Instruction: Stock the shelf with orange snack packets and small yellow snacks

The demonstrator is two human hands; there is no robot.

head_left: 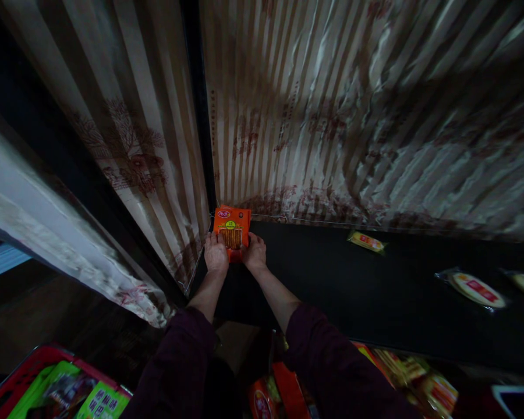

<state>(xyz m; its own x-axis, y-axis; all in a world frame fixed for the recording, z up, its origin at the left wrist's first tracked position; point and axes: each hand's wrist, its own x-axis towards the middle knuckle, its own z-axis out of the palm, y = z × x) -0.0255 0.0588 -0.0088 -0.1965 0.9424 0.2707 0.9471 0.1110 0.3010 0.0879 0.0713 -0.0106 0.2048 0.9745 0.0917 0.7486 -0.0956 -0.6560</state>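
Both of my hands are around an orange snack packet point(233, 226) at the far left corner of a black shelf point(323, 279). The packet has a window that shows brown sticks, and another orange edge peeks out behind it. My left hand point(216, 254) grips its left side with the fingers bent around the edge. Along the lower right side, my right hand point(255, 252) closes on the packet in the same way. The undersides of the fingers are hidden.
Further right on the shelf lie a small yellow wrapped snack point(367, 241) and an oval wrapped cracker point(478, 290). Patterned paper sheeting point(288, 116) lines the back and left. Below are a red basket point(35, 355) with green packets and more packets point(436, 390).
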